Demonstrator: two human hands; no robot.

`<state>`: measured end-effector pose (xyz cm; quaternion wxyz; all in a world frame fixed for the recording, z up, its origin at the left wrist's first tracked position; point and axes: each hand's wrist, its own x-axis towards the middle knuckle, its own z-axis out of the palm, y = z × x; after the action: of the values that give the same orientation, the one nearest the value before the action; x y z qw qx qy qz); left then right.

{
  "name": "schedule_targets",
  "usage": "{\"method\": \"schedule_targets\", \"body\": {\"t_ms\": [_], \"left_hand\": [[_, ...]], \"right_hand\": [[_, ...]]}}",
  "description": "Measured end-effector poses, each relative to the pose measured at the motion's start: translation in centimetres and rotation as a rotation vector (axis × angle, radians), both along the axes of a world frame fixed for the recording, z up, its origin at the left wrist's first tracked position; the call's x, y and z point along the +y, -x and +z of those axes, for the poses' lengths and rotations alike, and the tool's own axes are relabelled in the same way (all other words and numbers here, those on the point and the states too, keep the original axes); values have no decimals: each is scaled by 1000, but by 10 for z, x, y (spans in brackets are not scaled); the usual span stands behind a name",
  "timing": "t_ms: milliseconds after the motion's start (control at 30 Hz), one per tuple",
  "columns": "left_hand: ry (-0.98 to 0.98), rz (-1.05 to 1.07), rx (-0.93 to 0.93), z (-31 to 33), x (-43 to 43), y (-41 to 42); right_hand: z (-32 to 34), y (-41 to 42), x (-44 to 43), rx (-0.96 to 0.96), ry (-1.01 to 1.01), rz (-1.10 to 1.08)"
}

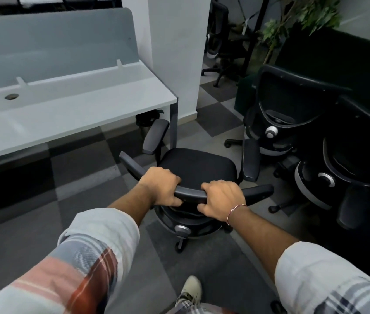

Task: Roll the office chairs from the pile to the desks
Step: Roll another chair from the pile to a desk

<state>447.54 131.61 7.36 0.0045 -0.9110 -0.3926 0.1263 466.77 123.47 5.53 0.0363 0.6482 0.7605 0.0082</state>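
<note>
A black office chair stands on the carpet just in front of me, its seat facing away toward the right end of the white desk. My left hand grips the top rail of its backrest on the left. My right hand grips the same rail on the right, a red-and-white thread on the wrist. The chair's left armrest reaches under the desk corner. Two more black chairs stand packed together on the right.
A white pillar rises behind the desk end. Beyond it stand further chairs and a leafy plant. A grey divider screen backs the desk. My shoe is on the checkered carpet.
</note>
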Motion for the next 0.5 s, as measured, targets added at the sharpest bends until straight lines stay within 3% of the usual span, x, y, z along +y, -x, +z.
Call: {"method": "schedule_targets", "body": {"t_ms": [500], "left_hand": [[-49, 210, -45, -7, -148, 76]], "right_hand": [[-3, 58, -98, -41, -21, 282]]}}
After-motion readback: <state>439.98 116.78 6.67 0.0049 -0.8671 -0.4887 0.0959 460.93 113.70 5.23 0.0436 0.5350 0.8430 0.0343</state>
